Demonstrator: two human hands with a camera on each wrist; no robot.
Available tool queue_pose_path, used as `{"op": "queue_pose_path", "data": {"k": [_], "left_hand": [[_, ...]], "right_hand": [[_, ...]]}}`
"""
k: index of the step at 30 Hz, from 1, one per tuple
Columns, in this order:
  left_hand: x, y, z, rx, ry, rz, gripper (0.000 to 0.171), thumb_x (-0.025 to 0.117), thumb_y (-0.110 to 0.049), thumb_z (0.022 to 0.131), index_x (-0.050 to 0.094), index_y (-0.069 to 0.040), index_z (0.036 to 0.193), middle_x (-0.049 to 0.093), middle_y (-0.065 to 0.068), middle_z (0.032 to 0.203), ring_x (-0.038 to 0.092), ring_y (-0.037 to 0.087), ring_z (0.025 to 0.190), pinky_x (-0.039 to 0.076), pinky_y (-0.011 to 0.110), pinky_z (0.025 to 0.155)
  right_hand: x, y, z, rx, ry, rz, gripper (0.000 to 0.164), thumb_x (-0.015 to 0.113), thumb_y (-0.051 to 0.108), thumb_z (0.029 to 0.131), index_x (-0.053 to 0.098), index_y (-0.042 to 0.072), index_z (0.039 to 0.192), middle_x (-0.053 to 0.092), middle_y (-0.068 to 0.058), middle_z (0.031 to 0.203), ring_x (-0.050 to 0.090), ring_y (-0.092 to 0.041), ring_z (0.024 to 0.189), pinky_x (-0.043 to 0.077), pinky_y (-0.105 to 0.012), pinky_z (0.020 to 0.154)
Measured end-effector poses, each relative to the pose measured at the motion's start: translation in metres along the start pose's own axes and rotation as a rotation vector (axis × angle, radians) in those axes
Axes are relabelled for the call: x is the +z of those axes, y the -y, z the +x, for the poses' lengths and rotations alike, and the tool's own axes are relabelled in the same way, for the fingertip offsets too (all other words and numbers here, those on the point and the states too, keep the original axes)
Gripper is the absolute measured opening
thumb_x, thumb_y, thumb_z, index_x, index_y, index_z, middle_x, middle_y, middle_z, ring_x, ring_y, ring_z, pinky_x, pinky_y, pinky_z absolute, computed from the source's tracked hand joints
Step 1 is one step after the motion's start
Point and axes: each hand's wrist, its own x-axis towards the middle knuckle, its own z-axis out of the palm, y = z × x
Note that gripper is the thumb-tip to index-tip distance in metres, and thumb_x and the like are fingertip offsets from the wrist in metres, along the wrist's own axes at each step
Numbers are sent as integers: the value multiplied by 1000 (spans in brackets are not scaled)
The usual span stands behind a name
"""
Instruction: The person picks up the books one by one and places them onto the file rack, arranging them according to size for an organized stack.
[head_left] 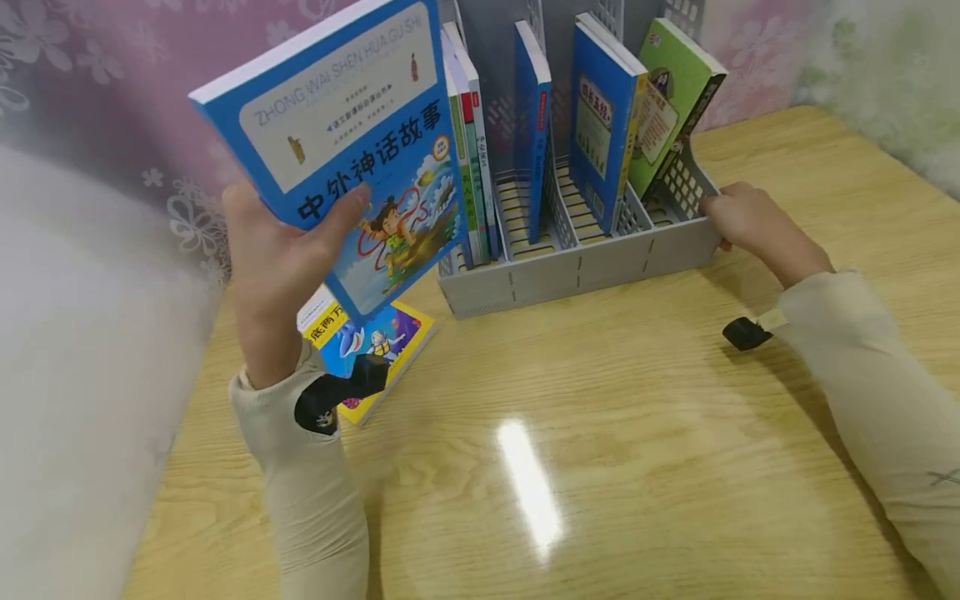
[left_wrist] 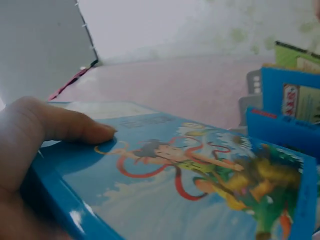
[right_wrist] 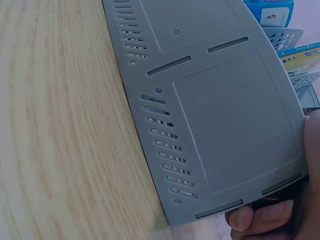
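Note:
My left hand (head_left: 273, 267) holds a blue storybook (head_left: 390, 179) up in the air, thumb across its illustrated cover and the other fingers out of sight behind it. The book is tilted, left of a grey book rack (head_left: 577, 267) with several compartments. At the rack's right end my right hand (head_left: 761, 225) grips the side wall. In the right wrist view its curled fingertips (right_wrist: 277, 212) show at the rack's edge. Below the raised book, a yellow-edged book (head_left: 408, 333) lies flat on the table, partly covered by the left hand and wrist.
The rack bears several thin books (head_left: 480, 167) at its left, a slim blue book (head_left: 536, 142), a thicker blue book (head_left: 600, 125) and a leaning green book (head_left: 667, 108). The wooden table (head_left: 637, 417) meets patterned fabric (head_left: 885, 67) behind.

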Motion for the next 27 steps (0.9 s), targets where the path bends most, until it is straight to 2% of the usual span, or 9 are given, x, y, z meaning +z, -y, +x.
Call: {"op": "queue_pose_path", "data": {"k": [5, 10, 13, 17, 21, 22, 24, 27], "left_hand": [[31, 7, 5, 16, -26, -25, 40, 69, 3, 82, 62, 4, 121, 67, 16, 116, 65, 22, 108, 51, 36, 91], [64, 15, 7, 6, -32, 21, 41, 67, -2, 85, 61, 2, 125, 67, 14, 118, 65, 17, 109, 50, 32, 91], [82, 17, 11, -26, -36, 59, 42, 66, -2, 86, 60, -2, 128, 67, 11, 119, 64, 16, 109, 50, 29, 91], [105, 17, 20, -99, -17, 170, 40, 63, -2, 88, 61, -4, 128, 67, 11, 118, 65, 15, 106, 50, 23, 89], [126, 19, 33, -157, -9, 300, 33, 59, -3, 89, 63, -1, 122, 70, 12, 110, 68, 15, 98, 52, 22, 83], [131, 21, 36, -171, -7, 319, 31, 58, -4, 90, 63, 0, 121, 71, 12, 107, 70, 16, 90, 54, 22, 77], [141, 25, 42, -195, -4, 342, 29, 56, -5, 92, 63, 1, 120, 72, 13, 104, 71, 16, 82, 55, 23, 71], [158, 32, 49, -226, -19, 314, 29, 53, -6, 94, 61, 1, 121, 72, 13, 99, 71, 16, 70, 54, 23, 61]], "right_hand": [[0, 0, 0, -1, -2, 20, 44, 24, 29, 97, 49, 1, 74, 54, -11, 62, 42, -27, 62, 31, -37, 60], [0, -1, 0, 1, -6, 32, 44, 24, 30, 96, 49, 2, 74, 53, -11, 61, 43, -28, 63, 31, -37, 60], [0, 0, 0, -3, -3, 32, 44, 24, 30, 96, 49, 2, 73, 54, -12, 63, 43, -28, 63, 32, -37, 59], [0, 0, -1, 3, 6, 32, 45, 23, 29, 97, 48, 1, 74, 54, -13, 63, 40, -27, 60, 32, -38, 58], [1, 2, 0, -2, -11, 28, 42, 24, 28, 96, 48, 1, 76, 54, -11, 60, 39, -26, 59, 31, -37, 57], [1, 2, 0, -4, -17, 29, 41, 25, 28, 96, 48, 1, 76, 54, -11, 59, 40, -26, 59, 32, -36, 57], [3, 2, 0, -5, -23, 33, 39, 26, 28, 95, 48, 1, 78, 53, -10, 56, 41, -26, 59, 32, -36, 56], [3, 2, 0, -2, -9, 39, 39, 25, 27, 96, 48, 0, 81, 53, -10, 57, 42, -27, 60, 32, -36, 57]]}}
